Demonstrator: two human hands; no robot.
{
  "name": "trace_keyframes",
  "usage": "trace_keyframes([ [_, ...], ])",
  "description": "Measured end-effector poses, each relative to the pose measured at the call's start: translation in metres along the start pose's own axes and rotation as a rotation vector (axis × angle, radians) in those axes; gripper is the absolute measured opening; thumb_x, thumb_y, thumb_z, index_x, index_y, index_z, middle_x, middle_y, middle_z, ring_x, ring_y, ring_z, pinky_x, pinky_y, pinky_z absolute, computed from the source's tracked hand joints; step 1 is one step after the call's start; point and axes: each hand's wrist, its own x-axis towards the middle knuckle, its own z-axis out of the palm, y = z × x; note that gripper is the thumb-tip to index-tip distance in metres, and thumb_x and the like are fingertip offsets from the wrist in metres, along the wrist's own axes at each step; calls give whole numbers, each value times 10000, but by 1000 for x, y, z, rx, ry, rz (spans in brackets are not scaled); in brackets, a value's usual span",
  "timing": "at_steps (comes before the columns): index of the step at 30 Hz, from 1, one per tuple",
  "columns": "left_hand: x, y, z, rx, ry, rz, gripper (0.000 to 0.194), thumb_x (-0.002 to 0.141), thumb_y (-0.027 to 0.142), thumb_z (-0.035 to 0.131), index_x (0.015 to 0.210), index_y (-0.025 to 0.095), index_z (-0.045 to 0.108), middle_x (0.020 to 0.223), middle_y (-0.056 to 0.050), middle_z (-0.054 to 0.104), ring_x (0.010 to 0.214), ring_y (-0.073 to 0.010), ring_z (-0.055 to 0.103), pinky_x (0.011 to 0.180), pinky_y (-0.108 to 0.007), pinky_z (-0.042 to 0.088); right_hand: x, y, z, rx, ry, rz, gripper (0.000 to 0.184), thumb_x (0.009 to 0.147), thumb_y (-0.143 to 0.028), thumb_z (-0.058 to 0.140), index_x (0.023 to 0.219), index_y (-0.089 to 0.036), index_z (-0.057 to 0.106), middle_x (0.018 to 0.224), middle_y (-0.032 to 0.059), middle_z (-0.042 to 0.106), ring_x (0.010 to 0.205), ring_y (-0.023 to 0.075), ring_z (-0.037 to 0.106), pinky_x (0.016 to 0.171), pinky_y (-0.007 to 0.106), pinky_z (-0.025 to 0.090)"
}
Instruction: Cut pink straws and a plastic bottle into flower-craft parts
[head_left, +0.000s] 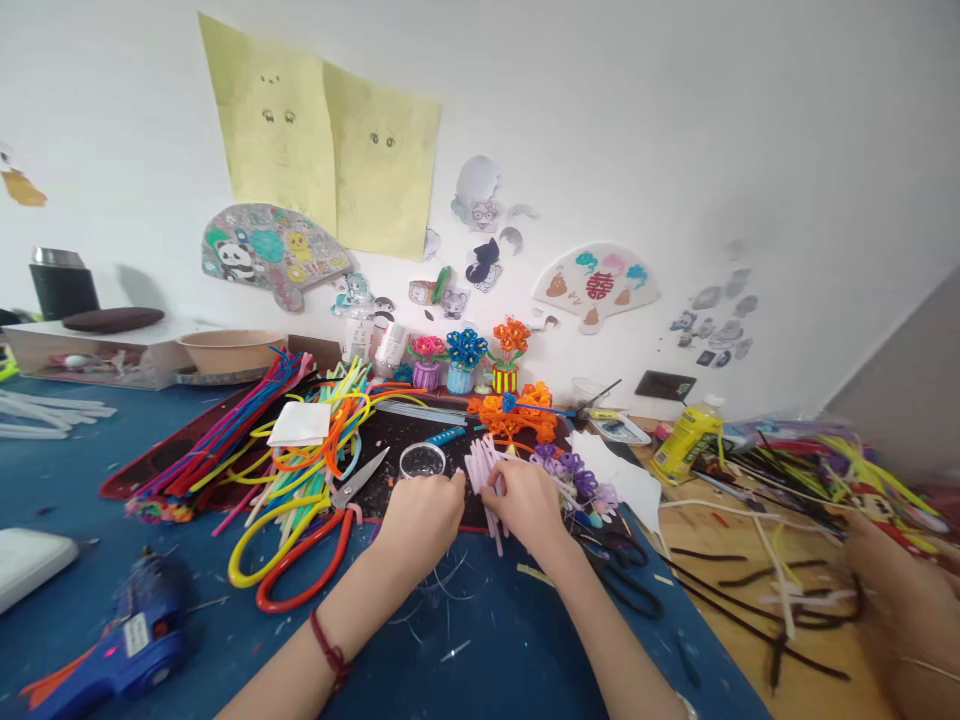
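Observation:
My left hand (424,515) is closed in front of a small round clear container (422,461). Its fingers are curled in, and whatever they hold is hidden. Close by on the right, my right hand (527,502) has its thumb and fingers bent together on a bunch of short pale lilac pipe cleaners (480,462). These lie on a dark mat (382,425) with a red edge. Left of my hands are scissors (360,483) with one yellow and one red handle. Purple looped pipe-cleaner flowers (574,470) lie beside my right hand.
Long coloured pipe cleaners (217,430) heap at left, near a blue glue gun (142,630). Finished flower pots (460,375) stand along the wall behind orange loops (517,412). Black-handled scissors (622,565) lie at right. Another person's hand (892,575) is at the far right.

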Motion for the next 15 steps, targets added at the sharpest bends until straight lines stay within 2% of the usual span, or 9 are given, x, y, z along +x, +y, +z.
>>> trace_keyframes([
  [5,0,-1,0,7,5,2,285,940,189,338,893,149,617,703,-107,658,676,-306,668,578,-385,486,1,-1,4,-6,-9,20,59,677,-259,675,698,-204,678,697,35,687,686,208,618,609,281,294],
  [10,-1,1,-3,3,7,-2,294,934,179,340,884,155,629,713,-109,663,670,-308,664,555,-359,455,2,2,8,48,25,59,54,696,-206,633,653,-188,659,665,57,678,659,224,618,582,285,297],
  [13,-1,2,-4,-43,8,-55,297,928,197,356,866,157,644,733,-111,670,671,-298,659,553,-333,417,2,3,5,130,75,93,87,742,-187,578,673,-190,630,634,34,648,624,201,602,549,271,312],
  [15,0,2,-4,-174,40,-137,270,918,228,399,874,168,658,741,-95,678,688,-269,655,567,-303,395,2,2,2,208,104,65,100,808,-218,538,743,-197,611,671,12,649,633,169,606,561,249,363],
])
